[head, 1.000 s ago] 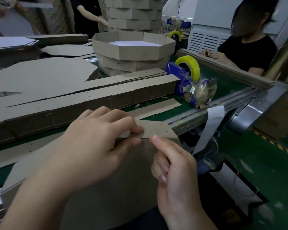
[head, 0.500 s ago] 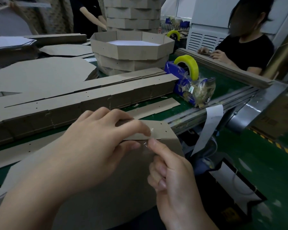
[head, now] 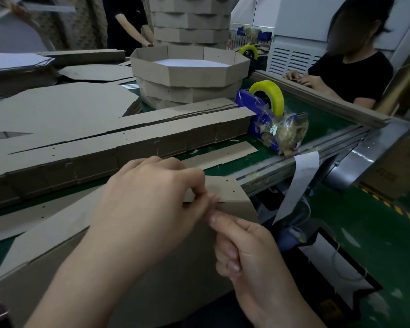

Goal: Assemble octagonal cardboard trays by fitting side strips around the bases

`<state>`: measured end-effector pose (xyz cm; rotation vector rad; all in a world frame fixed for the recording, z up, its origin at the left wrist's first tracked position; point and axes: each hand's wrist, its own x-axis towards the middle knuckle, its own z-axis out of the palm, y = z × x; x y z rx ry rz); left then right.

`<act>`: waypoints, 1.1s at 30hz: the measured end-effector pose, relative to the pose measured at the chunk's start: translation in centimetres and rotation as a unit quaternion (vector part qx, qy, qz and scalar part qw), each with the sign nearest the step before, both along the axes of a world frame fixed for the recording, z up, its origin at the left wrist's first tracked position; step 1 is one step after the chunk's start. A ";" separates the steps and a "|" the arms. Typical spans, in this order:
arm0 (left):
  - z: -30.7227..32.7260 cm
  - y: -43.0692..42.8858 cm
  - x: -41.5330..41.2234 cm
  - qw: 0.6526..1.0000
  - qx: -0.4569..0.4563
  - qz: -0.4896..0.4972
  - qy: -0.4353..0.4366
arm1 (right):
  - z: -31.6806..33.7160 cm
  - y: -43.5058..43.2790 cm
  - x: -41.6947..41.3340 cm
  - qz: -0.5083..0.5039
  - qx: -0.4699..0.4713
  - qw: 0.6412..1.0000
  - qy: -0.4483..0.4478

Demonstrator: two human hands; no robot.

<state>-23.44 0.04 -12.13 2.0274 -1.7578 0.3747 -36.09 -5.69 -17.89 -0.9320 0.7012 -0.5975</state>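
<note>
Progress: several finished trays stand stacked at the far side of the table, and a pile of flat side strips lies unused beside the tape dispenser. The tray in hand looks barely begun. Its base leans against the near table edge, and one strip meets its top edge.

Hands: my left hand is curled over, fingertips pinching the strip at the joint. My right hand is curled, thumb tip pressed to the same joint. I cannot tell whether it pinches anything.
</note>
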 end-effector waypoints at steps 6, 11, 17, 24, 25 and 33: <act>0.1 0.4 1.1 1.000 0.023 -0.010 -0.015 | -2.9 0.4 -0.4 -0.001 0.022 0.997 0.075; -0.6 0.8 1.5 0.996 0.054 -0.012 -0.070 | -2.7 -2.6 -2.0 -0.267 -0.311 0.911 0.044; -0.3 1.3 1.5 0.986 0.106 0.006 -0.126 | -2.7 -4.4 -1.2 -0.137 -0.414 0.890 0.135; 1.6 0.0 -0.9 0.986 0.115 -0.009 -0.118 | -2.3 -4.2 -1.7 -0.133 -0.383 0.912 0.057; 2.0 0.3 -1.1 0.987 0.122 -0.012 -0.103 | -1.9 -4.7 -2.2 -0.122 -0.383 0.914 0.055; 1.6 3.2 0.7 0.989 0.050 -0.100 0.096 | 1.5 -8.5 -4.9 0.131 -0.411 0.880 0.198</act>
